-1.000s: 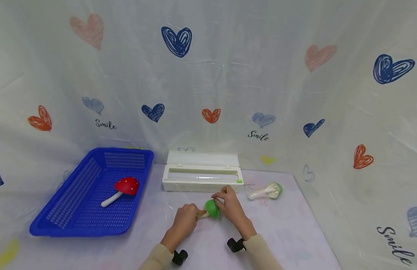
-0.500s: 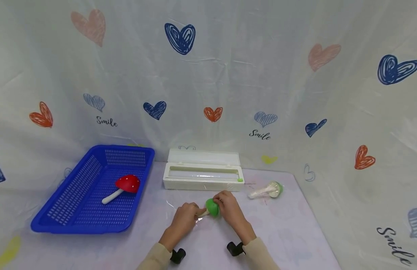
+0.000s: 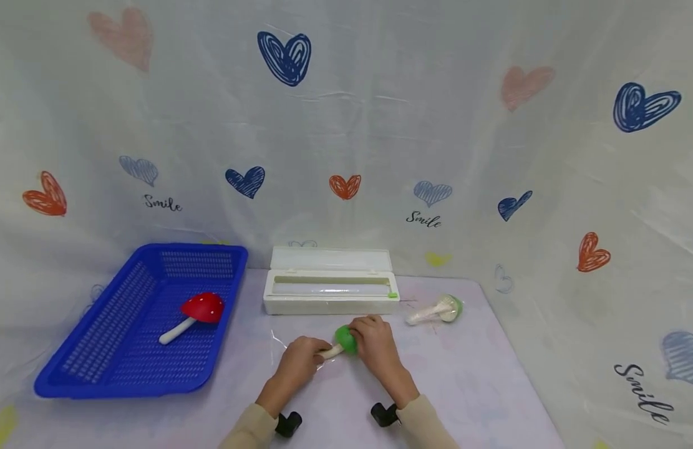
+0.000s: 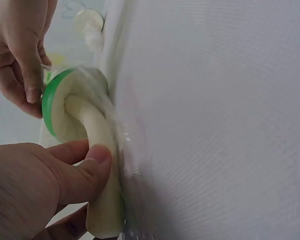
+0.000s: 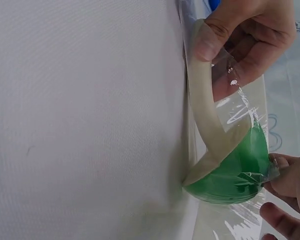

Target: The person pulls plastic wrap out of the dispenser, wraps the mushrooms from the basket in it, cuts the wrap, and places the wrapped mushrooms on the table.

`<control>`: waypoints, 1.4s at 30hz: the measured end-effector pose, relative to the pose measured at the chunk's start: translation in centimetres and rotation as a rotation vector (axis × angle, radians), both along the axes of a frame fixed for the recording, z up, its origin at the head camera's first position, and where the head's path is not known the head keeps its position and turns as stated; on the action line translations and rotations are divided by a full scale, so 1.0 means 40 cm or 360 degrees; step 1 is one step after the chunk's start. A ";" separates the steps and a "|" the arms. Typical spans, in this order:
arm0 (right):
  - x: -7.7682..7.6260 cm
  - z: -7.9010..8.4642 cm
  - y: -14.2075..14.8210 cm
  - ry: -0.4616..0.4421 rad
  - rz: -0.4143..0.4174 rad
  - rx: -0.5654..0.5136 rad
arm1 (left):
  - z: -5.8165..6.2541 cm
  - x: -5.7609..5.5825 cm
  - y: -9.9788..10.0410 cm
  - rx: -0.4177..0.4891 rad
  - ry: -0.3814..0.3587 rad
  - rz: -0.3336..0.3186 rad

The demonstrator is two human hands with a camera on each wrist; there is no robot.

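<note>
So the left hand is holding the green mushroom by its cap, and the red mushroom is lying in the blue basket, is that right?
Not quite: the left hand is holding the green mushroom by its stem, not its cap, as the left wrist view shows. The red mushroom is indeed lying in the blue basket.

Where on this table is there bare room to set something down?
The table looks bare right of the right hand, nearer than the rightmost mushroom; so does the basket, left of the red mushroom. Crowded: around the held mushroom, with left hand, right hand, film and white box.
</note>
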State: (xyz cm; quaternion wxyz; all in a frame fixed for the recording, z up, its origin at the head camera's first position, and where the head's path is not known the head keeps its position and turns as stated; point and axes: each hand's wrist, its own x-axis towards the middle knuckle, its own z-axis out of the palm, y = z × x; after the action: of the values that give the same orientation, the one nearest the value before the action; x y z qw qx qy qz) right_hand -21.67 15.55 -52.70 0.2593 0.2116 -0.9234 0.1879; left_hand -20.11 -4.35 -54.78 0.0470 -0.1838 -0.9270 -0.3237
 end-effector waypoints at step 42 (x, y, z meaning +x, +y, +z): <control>0.000 -0.004 -0.015 -0.0322 0.0158 -0.0125 | 0.069 0.080 -0.191 -0.0247 -0.0239 0.0109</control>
State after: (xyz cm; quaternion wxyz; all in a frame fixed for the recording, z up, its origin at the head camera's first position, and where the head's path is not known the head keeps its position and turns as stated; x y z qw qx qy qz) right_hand -21.68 14.96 -52.86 0.1631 0.2267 -0.9252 0.2570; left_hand -16.92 -11.99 -52.02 -0.0259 -0.1302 -0.9559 -0.2619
